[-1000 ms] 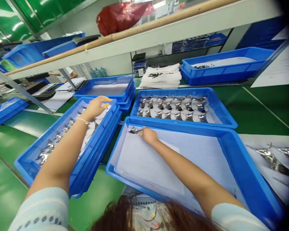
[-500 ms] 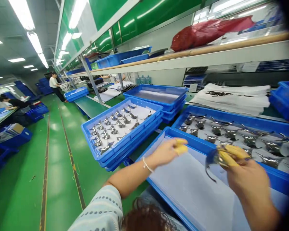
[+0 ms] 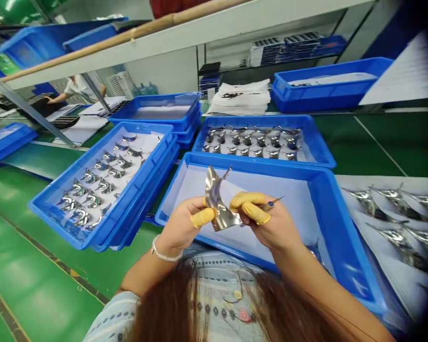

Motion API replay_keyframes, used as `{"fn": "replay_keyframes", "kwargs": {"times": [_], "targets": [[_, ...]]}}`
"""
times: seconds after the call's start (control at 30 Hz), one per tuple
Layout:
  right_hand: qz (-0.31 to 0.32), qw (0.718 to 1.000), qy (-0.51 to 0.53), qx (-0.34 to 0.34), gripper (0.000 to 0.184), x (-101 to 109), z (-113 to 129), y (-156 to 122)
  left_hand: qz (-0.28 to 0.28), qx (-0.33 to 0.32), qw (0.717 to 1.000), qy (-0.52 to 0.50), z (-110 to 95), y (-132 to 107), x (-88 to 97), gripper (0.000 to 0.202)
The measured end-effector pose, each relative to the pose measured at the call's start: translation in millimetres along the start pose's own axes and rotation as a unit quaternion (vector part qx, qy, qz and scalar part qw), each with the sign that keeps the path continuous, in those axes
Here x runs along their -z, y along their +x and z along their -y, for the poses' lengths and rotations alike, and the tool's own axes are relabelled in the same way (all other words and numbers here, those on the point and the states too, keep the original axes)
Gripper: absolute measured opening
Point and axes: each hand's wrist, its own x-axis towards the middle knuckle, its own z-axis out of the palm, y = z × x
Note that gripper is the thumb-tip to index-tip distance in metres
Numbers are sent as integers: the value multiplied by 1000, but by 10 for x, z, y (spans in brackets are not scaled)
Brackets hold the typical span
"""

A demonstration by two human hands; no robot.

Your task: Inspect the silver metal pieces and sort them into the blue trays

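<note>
A curved, shiny metal part (image 3: 218, 202) is held up in front of me by both hands. My left hand (image 3: 185, 225) pinches its lower left edge with yellow finger cots on the fingertips. My right hand (image 3: 269, 223) grips its right side, also with yellow cots. They hover over the near edge of a blue tray (image 3: 328, 209) lined with white sheet.
A blue tray (image 3: 57, 199) with several metal parts stands at the left on stacked trays. Another filled tray (image 3: 317, 142) lies behind. More metal parts (image 3: 395, 218) rest on white sheet at the right. Further trays and paper stacks sit under the shelf (image 3: 185, 35). Another person's arm (image 3: 74, 90) shows far left.
The right hand lifted a metal part from the lined tray. The left hand came over from the left tray, and both now hold the part close in front of me.
</note>
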Motion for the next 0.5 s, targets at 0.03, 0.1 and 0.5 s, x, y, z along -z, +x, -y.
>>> {"fn": "replay_keyframes", "kwargs": {"times": [0.03,0.1,0.5], "targets": [[11,999,30,-7,40,-11,28,-64,7,1,1000,3,1,-15,-11,36],[19,998,64,-16,38,-26,90,-163,26,6,1000,6,18,-28,-51,31],[-5,991,124,-49,39,16,251,-269,24,49,995,83,68,39,-268,43]]}}
